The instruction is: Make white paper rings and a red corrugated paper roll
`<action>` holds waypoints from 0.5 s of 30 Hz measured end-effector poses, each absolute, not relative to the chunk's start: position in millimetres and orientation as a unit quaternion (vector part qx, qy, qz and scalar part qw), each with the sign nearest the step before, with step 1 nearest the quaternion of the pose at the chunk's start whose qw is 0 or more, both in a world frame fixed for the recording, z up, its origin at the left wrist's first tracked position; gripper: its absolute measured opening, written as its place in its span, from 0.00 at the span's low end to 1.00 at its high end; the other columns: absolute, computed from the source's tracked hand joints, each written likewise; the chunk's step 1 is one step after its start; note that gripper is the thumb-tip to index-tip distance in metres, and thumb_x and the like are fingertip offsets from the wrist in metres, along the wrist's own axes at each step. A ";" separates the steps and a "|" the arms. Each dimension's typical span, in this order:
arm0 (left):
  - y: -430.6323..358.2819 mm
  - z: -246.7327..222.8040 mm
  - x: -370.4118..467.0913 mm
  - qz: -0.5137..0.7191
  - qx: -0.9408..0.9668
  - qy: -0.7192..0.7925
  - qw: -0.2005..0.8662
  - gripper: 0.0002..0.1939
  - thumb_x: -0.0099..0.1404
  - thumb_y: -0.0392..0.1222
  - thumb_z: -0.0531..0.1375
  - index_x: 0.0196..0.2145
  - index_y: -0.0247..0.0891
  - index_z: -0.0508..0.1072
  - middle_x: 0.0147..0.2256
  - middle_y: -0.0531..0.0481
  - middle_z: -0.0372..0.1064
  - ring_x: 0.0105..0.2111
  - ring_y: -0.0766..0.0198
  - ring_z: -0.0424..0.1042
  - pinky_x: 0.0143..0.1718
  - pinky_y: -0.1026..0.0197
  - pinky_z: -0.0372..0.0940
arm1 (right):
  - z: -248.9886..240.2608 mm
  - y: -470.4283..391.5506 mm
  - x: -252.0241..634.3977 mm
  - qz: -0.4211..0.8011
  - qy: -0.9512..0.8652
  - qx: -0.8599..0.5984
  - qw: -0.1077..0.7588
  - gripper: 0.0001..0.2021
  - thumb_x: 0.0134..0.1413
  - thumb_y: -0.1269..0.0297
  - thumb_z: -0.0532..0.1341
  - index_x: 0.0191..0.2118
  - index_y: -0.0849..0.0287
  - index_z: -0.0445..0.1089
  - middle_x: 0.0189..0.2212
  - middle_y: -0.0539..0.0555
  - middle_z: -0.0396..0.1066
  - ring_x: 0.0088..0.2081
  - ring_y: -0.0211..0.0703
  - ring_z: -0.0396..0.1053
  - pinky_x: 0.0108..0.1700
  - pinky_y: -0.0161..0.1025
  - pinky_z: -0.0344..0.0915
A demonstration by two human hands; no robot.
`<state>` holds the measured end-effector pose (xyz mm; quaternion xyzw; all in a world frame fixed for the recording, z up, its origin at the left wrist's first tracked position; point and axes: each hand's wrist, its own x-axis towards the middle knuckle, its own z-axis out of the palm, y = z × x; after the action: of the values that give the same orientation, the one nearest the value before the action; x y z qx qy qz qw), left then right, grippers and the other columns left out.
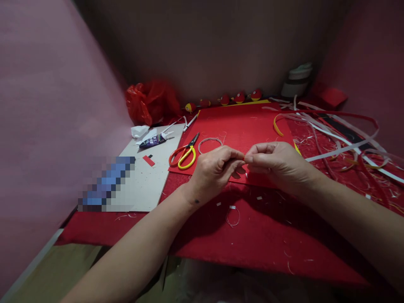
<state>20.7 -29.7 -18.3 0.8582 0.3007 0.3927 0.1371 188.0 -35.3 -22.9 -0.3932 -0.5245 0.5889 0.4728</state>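
Over the red corrugated sheet [240, 122], my left hand [217, 166] and my right hand [274, 162] meet at their fingertips. Both are closed in a pinch. Whatever lies between the fingers is too small and covered to name; a speck of red shows there. Just left of my left hand lie scissors [186, 153] with one red and one yellow handle. A thin pale ring [211, 139] rests on the sheet behind my left hand. A smaller ring of thin strand [232, 216] lies on the red cloth [202, 231] below my hands.
A grey board [148, 185] at left carries a glue tube [154, 140] and a red paper piece [148, 160]. Small red-and-yellow birds [239, 97] line the back, beside a red plastic bag [151, 101]. Paper strips [334, 147] tangle at right, near a white container [296, 80].
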 end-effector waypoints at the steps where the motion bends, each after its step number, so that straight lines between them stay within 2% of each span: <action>1: -29.8 -18.5 20.5 0.394 0.862 0.295 0.119 0.04 0.63 0.34 0.54 0.33 0.33 0.68 0.27 0.51 0.70 0.25 0.72 0.71 0.28 0.70 0.66 | -22.7 -35.3 188.2 0.584 -0.530 -0.397 0.470 0.04 0.40 0.71 0.60 0.19 0.61 0.67 0.14 0.46 0.55 0.19 0.31 0.48 0.22 0.35 0.44; 8: -29.1 -19.1 19.9 0.342 0.899 0.272 -0.031 0.05 0.64 0.32 0.52 0.33 0.32 0.67 0.26 0.51 0.68 0.25 0.73 0.68 0.27 0.70 0.64 | -20.5 -36.9 189.0 0.527 -0.571 -0.460 0.431 0.06 0.41 0.66 0.62 0.20 0.61 0.67 0.17 0.47 0.58 0.20 0.31 0.51 0.23 0.34 0.46; 15: -26.3 -23.9 18.8 0.265 0.915 0.286 -0.104 0.05 0.64 0.32 0.50 0.32 0.32 0.64 0.28 0.49 0.66 0.28 0.70 0.66 0.31 0.66 0.64 | -18.3 -38.9 187.7 0.512 -0.577 -0.485 0.412 0.07 0.41 0.66 0.61 0.18 0.60 0.65 0.15 0.46 0.56 0.19 0.32 0.50 0.22 0.35 0.46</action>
<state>18.8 -26.3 -23.9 0.9150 0.2864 0.2647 -0.1037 187.7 -38.9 -18.3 -0.4851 -0.5767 0.5124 0.4118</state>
